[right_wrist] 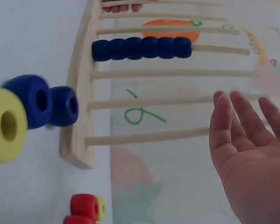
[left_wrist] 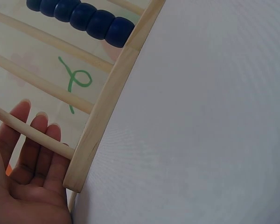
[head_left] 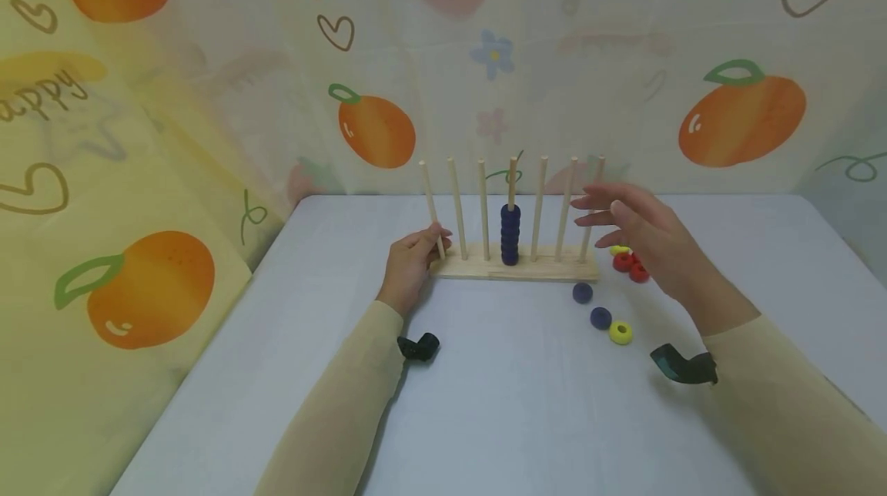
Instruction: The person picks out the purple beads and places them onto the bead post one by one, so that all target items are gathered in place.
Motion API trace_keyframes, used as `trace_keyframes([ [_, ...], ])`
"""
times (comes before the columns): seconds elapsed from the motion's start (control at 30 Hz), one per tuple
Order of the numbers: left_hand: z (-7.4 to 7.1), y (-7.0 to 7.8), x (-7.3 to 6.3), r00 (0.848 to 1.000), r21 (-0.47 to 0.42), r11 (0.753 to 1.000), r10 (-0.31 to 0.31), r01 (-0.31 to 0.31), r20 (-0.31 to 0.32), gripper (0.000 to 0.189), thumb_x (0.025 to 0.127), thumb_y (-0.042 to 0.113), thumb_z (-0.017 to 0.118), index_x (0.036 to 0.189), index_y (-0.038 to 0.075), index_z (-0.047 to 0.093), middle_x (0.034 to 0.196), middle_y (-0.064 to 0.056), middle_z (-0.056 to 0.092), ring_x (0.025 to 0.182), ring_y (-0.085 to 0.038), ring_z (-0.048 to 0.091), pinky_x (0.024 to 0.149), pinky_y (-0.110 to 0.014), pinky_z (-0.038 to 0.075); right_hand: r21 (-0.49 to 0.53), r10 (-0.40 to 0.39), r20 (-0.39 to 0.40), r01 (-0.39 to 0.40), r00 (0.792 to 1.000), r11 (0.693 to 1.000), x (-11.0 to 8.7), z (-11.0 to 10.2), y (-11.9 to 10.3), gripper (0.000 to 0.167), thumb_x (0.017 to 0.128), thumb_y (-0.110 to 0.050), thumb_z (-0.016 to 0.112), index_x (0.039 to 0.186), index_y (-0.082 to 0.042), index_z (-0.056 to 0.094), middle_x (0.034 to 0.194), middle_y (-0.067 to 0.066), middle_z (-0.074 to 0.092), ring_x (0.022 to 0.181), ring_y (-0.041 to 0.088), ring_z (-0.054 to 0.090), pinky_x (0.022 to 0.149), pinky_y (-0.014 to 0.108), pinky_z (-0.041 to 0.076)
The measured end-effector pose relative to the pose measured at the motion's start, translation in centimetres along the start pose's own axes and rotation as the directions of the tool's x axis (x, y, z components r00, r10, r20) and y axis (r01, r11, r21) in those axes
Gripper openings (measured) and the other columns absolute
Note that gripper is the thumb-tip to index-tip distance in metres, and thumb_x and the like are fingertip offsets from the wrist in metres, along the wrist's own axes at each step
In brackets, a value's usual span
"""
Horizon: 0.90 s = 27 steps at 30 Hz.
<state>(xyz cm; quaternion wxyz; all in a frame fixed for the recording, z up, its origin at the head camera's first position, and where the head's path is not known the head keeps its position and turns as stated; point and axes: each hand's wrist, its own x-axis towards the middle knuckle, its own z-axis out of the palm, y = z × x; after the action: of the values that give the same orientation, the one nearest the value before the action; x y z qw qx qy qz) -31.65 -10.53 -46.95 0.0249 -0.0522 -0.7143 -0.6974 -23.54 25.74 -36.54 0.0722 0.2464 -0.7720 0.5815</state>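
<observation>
A wooden peg rack point(head_left: 471, 268) with several upright pegs stands on the white table. Several dark blue beads point(head_left: 510, 236) are stacked on its middle peg, whose top stays bare. With thumb and fingers on either side, my left hand point(head_left: 413, 261) holds the leftmost peg point(left_wrist: 35, 134) near the base. My right hand point(head_left: 640, 238) is raised at the rack's right end, fingers loosely extended and holding nothing. In the right wrist view its fingertips point(right_wrist: 222, 109) overlap the last pegs. Two loose blue beads point(head_left: 600, 318) and a yellow bead point(head_left: 620, 333) lie in front of the rack's right end.
Red beads point(head_left: 623, 262) and a yellow bead point(head_left: 619, 249) lie right of the rack, partly behind my right hand. A patterned cloth point(head_left: 450, 57) with oranges hangs behind the table point(head_left: 499, 419) and along its left side. Dark pieces point(head_left: 420, 346) are at both sleeves.
</observation>
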Motion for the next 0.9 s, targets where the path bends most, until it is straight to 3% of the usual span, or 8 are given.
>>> trace_keyframes([
  [0.13,-0.1,0.0,0.0,1.000,0.004,1.000,0.003,-0.003,0.006,0.058,0.109,0.047,0.067,0.126,-0.009,0.075,0.117,-0.018,0.075,0.115,-0.029,0.071,0.106,-0.042,0.053,-0.013,0.029,0.014,-0.029,0.999,0.999,-0.7,-0.3,0.6,0.043,0.115,-0.017,0.044,0.156,-0.013,0.055,0.142,0.009,0.065,0.124,0.026,0.067,0.090,0.028,0.059],
  [0.37,0.0,0.0,0.0,1.000,-0.020,1.000,0.008,-0.008,0.008,0.058,0.110,0.045,0.067,0.125,-0.011,0.074,0.116,-0.018,0.074,0.114,-0.028,0.071,0.101,-0.035,0.055,-0.047,0.088,0.029,-0.086,0.996,0.995,-2.0,-0.8,2.0,0.041,0.117,-0.019,0.044,0.155,-0.007,0.054,0.143,0.015,0.063,0.123,0.020,0.067,0.091,0.028,0.058],
  [0.6,0.0,0.0,0.0,1.000,-0.016,1.000,0.001,-0.001,0.006,0.060,0.108,0.048,0.069,0.125,-0.009,0.075,0.116,-0.017,0.074,0.114,-0.028,0.071,0.102,-0.036,0.055,-0.093,0.171,0.045,-0.166,0.984,0.982,-3.3,-0.9,3.3,0.043,0.117,-0.023,0.046,0.156,-0.006,0.052,0.142,0.012,0.064,0.120,0.017,0.067,0.091,0.029,0.057],
  [0.9,0.0,0.0,0.0,1.000,-0.008,1.000,0.001,0.000,0.008,0.059,0.108,0.049,0.068,0.124,-0.007,0.076,0.116,-0.017,0.074,0.114,-0.028,0.070,0.102,-0.037,0.054,-0.080,0.208,0.086,-0.201,0.974,0.976,-4.8,-0.7,4.7,0.043,0.116,-0.017,0.054,0.154,0.001,0.051,0.140,0.024,0.063,0.119,0.016,0.067,0.089,0.028,0.059],
])
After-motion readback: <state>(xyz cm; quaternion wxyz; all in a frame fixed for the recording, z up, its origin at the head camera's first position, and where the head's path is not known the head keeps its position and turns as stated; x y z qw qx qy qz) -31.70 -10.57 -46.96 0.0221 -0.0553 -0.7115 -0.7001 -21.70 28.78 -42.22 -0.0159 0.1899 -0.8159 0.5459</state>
